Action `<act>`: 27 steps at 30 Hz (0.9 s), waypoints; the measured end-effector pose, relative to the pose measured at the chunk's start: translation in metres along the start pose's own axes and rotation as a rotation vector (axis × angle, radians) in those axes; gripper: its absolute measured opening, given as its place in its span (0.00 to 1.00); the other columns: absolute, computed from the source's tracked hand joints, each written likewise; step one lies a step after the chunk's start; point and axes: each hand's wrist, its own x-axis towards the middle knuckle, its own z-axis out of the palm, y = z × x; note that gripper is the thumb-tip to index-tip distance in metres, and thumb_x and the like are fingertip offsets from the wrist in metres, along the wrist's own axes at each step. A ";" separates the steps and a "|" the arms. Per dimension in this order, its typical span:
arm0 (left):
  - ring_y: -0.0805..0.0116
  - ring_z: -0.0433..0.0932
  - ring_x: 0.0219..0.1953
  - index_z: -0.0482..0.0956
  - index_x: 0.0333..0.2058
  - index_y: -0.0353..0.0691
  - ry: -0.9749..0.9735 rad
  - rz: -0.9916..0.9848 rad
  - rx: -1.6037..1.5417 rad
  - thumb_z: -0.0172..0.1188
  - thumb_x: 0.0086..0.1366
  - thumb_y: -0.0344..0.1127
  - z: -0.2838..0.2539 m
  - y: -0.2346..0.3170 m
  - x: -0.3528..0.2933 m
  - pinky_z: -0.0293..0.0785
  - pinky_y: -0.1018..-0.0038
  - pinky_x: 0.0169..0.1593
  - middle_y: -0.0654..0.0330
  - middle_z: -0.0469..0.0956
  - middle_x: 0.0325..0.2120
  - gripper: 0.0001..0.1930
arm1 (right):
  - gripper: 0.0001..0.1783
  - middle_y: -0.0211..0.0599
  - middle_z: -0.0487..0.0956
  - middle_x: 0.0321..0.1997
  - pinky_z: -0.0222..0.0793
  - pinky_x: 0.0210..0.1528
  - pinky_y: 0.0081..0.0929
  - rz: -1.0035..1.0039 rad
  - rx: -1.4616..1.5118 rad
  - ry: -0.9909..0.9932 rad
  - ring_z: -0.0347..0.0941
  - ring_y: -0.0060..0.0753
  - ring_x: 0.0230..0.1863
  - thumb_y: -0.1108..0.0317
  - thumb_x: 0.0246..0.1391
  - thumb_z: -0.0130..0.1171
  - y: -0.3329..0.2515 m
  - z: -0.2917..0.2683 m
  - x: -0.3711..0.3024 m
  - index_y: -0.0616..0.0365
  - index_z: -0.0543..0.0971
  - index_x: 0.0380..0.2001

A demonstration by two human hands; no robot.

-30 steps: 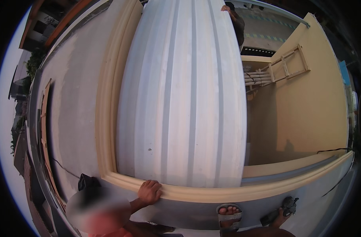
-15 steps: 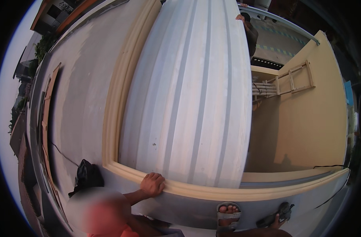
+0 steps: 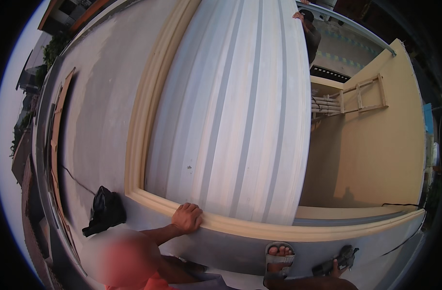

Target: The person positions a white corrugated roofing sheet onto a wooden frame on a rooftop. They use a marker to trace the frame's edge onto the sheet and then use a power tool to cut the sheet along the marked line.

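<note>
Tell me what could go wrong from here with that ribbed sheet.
Pinched fingers: the red-shirted person's hand rests on the cream ledge by the ribbed sheet's near end; if the sheet shifts, it might get caught.
Foot injury: bare toes show in an open sandal near the dark tool in the right hand; if its grip slips, the tool could hit them.
A fall: the space right of the sheet is uncovered, so something might drop in.

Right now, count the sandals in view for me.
1: a grey sandal, just below the cream ledge, left of the right hand gripping a dark tool. Others may be hidden.
</note>
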 end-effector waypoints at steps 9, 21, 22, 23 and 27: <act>0.54 0.73 0.43 0.77 0.36 0.41 -0.075 -0.029 0.014 0.57 0.54 0.37 -0.006 0.002 0.008 0.69 0.60 0.49 0.56 0.75 0.38 0.11 | 0.48 0.44 0.67 0.56 0.62 0.57 0.36 -0.013 0.100 -0.157 0.67 0.39 0.51 0.74 0.50 0.57 -0.023 0.028 -0.056 0.54 0.43 0.70; 0.49 0.72 0.40 0.75 0.36 0.36 -0.104 0.013 -0.065 0.52 0.56 0.32 -0.008 0.011 0.016 0.68 0.58 0.45 0.51 0.75 0.36 0.09 | 0.50 0.45 0.64 0.60 0.63 0.56 0.37 0.173 -0.008 -0.013 0.64 0.39 0.54 0.71 0.48 0.62 -0.050 0.041 -0.057 0.54 0.45 0.69; 0.47 0.73 0.39 0.75 0.36 0.35 -0.110 0.022 -0.076 0.52 0.57 0.32 -0.009 0.013 0.020 0.69 0.57 0.44 0.49 0.75 0.36 0.09 | 0.49 0.44 0.64 0.60 0.64 0.56 0.37 0.180 -0.010 -0.014 0.65 0.39 0.54 0.71 0.48 0.62 -0.050 0.038 -0.057 0.53 0.46 0.69; 0.46 0.73 0.38 0.75 0.35 0.35 -0.114 0.031 -0.087 0.51 0.58 0.32 -0.008 0.015 0.022 0.69 0.57 0.43 0.48 0.75 0.36 0.09 | 0.48 0.44 0.65 0.60 0.64 0.56 0.37 0.166 -0.039 -0.009 0.64 0.39 0.54 0.71 0.48 0.62 -0.048 0.033 -0.056 0.54 0.47 0.69; 0.48 0.72 0.41 0.75 0.37 0.36 -0.125 0.005 -0.079 0.53 0.56 0.32 -0.005 0.010 0.019 0.67 0.58 0.46 0.51 0.75 0.37 0.10 | 0.46 0.43 0.65 0.59 0.63 0.56 0.37 0.145 -0.096 -0.014 0.64 0.39 0.55 0.71 0.49 0.61 -0.042 0.039 -0.056 0.55 0.49 0.68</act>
